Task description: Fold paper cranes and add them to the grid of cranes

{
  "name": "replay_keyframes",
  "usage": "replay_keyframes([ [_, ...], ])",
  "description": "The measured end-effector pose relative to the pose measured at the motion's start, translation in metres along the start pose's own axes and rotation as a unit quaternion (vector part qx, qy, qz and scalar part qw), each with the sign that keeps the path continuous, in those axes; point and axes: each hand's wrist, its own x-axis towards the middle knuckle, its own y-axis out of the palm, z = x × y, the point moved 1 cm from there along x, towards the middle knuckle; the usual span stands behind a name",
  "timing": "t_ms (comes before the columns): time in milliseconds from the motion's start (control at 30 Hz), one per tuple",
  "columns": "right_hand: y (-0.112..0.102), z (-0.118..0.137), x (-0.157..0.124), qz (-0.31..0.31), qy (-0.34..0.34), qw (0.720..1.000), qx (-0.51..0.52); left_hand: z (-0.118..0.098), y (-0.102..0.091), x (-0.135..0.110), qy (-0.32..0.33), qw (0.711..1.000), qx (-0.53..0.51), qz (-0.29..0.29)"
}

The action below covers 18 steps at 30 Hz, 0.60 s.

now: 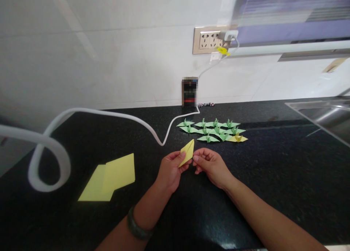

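Note:
Above the black counter (273, 178), both hands pinch a partly folded yellow paper (188, 151). My left hand (171, 170) grips its lower left edge between thumb and fingers. My right hand (210, 165) pinches its right edge with the fingertips. The paper stands tilted, its point up. Beyond the hands, several green folded paper cranes (210, 128) and one yellow crane (237, 138) lie in rows on the counter.
Flat yellow paper sheets (111, 178) lie at the left. A white cable (90, 114) loops across the counter to a wall socket (209, 40). A small dark device (190, 91) leans on the tiled wall. A steel sink (325, 114) sits at the right.

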Motion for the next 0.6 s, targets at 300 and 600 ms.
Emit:
replay_keyframes([
  [300, 0.0003, 0.0007, -0.0003, 0.008, -0.016, 1.0, -0.009, -0.0001, 0.0015, -0.0024, 0.035, 0.998, 0.044, 0.01],
  [600, 0.0004, 0.0001, 0.0005, -0.001, -0.01, 0.999, -0.042, 0.0021, 0.0008, -0.0022, 0.075, 0.988, 0.135, 0.01],
])
